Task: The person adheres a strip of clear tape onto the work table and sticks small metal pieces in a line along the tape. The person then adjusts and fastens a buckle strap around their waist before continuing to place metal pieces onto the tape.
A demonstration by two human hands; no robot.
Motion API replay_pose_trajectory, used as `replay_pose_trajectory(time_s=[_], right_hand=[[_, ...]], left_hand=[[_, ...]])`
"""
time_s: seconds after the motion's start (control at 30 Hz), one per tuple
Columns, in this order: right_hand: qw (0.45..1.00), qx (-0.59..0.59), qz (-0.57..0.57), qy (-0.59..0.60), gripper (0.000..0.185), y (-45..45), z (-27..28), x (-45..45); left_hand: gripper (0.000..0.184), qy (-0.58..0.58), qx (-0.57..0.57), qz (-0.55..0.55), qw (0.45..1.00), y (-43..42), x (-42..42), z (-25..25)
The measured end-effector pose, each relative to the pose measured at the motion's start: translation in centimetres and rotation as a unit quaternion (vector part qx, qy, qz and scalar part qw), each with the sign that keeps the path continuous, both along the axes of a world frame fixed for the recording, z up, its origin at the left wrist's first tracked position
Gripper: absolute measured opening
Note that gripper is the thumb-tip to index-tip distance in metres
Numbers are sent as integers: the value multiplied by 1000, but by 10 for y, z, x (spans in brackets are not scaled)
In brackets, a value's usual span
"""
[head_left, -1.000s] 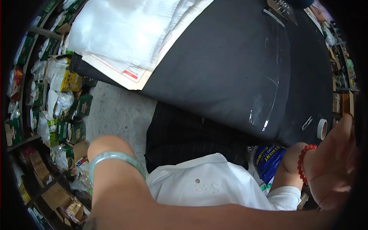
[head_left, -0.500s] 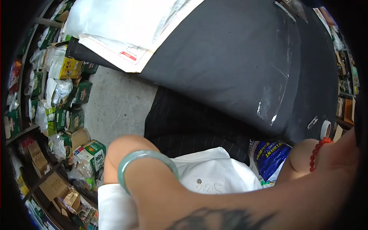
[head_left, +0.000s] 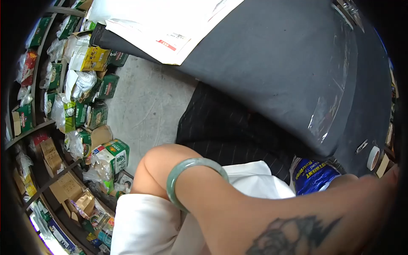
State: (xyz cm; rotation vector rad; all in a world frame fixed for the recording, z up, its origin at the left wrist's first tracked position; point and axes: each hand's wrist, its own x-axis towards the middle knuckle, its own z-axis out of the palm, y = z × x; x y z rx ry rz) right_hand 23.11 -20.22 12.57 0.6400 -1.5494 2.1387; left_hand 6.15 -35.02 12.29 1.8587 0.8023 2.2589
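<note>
One bare forearm (head_left: 238,208) of mine crosses the lower part of the head view, close to the camera. It wears a pale green bangle (head_left: 195,162) and a dark flower tattoo (head_left: 293,236). Its far right end blurs into the dark rim, and no fingers show. Rounded bare skin (head_left: 163,159) lies left of the bangle, above white cloth (head_left: 144,221). Part of another bare arm (head_left: 346,180) shows at right behind the forearm. Neither hand can be made out, nor anything held. Beneath the arms are black pinstriped trousers (head_left: 229,140).
A dark-covered table (head_left: 272,59) fills the upper right, with white paper sheets (head_left: 148,25) on it and a tape roll (head_left: 373,158) at its right side. A blue printed bag (head_left: 314,174) stands below. Shelves of green boxes (head_left: 108,85) line the left, beside grey floor (head_left: 148,102).
The view has shifted, so the table and shelves sit farther right. The tattooed forearm now covers more of the lower right. The red bead bracelet at right is no longer seen.
</note>
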Motion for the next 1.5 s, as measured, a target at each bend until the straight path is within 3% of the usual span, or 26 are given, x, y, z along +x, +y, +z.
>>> replay_pose_trajectory(time_s=[0.77,1.1,1.5], right_hand=[[999,23,1,34,6,-6,-4,24],[997,65,-27,37,10,4,8,53],[989,132,10,67,16,12,32,52]], left_hand=[[25,-25,130,-62,989,29,26,2],[25,-52,214,-119,968,13,-35,16],[26,-42,330,-127,934,18,27,28]])
